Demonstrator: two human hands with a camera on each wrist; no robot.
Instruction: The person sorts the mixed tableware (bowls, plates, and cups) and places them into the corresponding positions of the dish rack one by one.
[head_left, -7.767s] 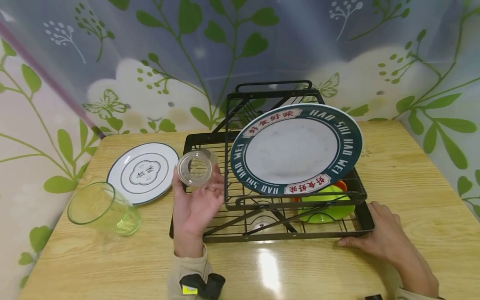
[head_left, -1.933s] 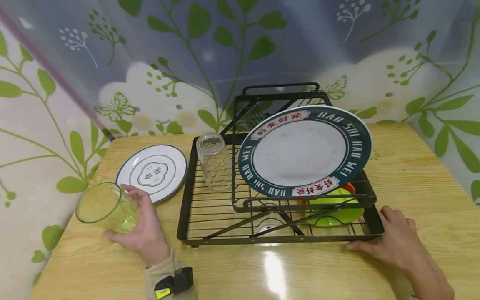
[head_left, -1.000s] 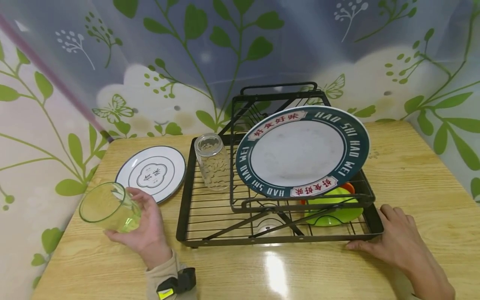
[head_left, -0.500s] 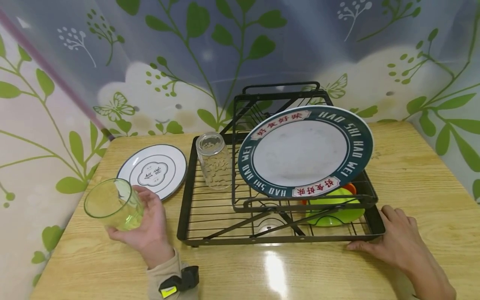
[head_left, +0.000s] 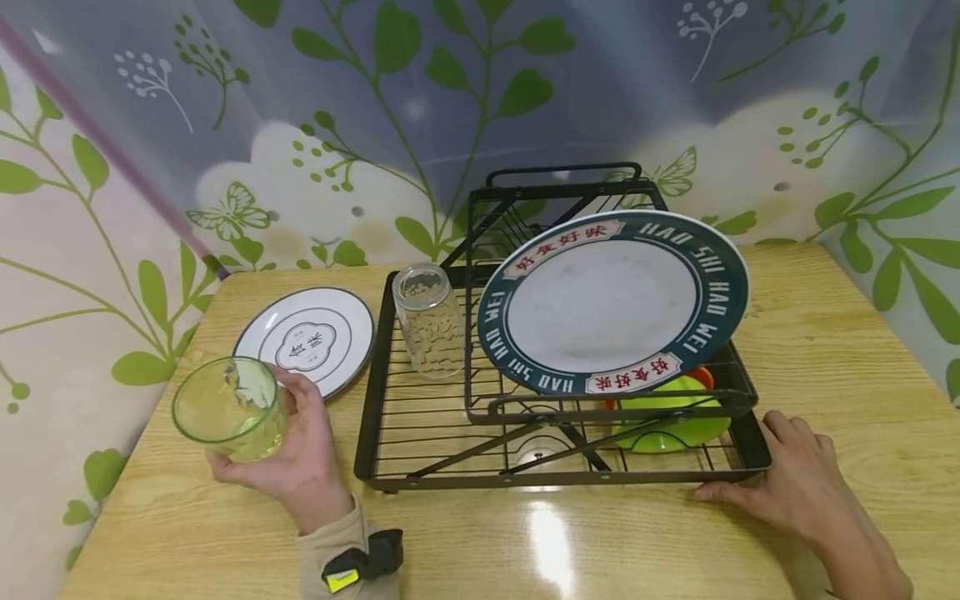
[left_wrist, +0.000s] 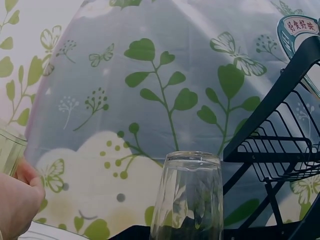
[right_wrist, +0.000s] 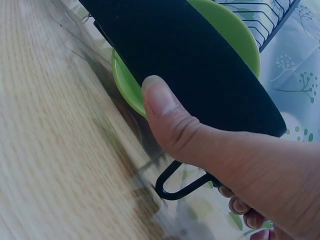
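Fingers and thumb of the person's left hand (head_left: 300, 454) curl round a transparent yellow-green glass tumbler (head_left: 228, 408), open only as wide as its side. The tumbler is at the left, above a pale wood-grain table (head_left: 450, 533), its mouth facing up toward the head camera; whether its base touches the table cannot be told. Just behind it lies a round white plate (head_left: 309, 337) with a dark blue rim and a flower-shaped outline enclosing characters.

The right hand (head_left: 798, 479) grips the right end of a black metal two-tier dish rack (head_left: 480, 482); the right wrist view shows the thumb against the outer panel and fingers curled below.

On the rack's lower tier, at the left, stands a clear glass (head_left: 431, 325), narrower end up. A large white plate (head_left: 603, 304) with a dark green lettered rim leans on the upper tier. Beneath it, to the right, sits a bright green dish (head_left: 671, 433), an orange-red edge (head_left: 701, 377) showing behind. Leaf-and-butterfly wall covering (head_left: 337, 75) fills the background.
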